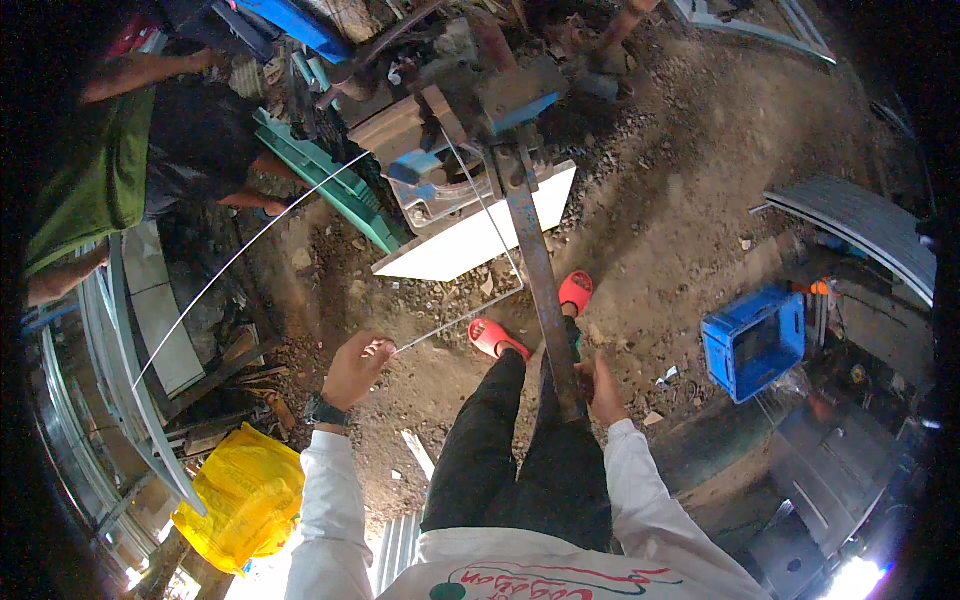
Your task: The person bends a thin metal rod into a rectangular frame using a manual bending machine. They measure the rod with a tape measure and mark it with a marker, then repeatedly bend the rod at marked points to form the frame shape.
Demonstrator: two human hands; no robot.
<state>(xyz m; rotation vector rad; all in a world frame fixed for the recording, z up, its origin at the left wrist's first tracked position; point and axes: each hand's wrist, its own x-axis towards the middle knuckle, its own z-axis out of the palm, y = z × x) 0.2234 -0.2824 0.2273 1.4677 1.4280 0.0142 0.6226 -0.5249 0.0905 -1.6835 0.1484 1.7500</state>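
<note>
My left hand [352, 371], with a dark watch at the wrist, pinches the end of a thin metal rod [443, 328]. From there the rod runs to a sharp bend beside a long flat metal lever [541, 290], then back up to a bench-mounted metal device [420, 165] with blue patches. My right hand [601, 391] is closed at the lever's near end, its fingers partly hidden by the bar. Another long thin rod [237, 258] curves from the device down to the left.
A person in a green shirt [95, 190] stands at the left. Near them are a green plastic piece [330, 180] and metal strips [140, 370]. A white panel [485, 235] leans below the device. A yellow sack [245, 495] lies lower left, a blue crate [717, 360] right.
</note>
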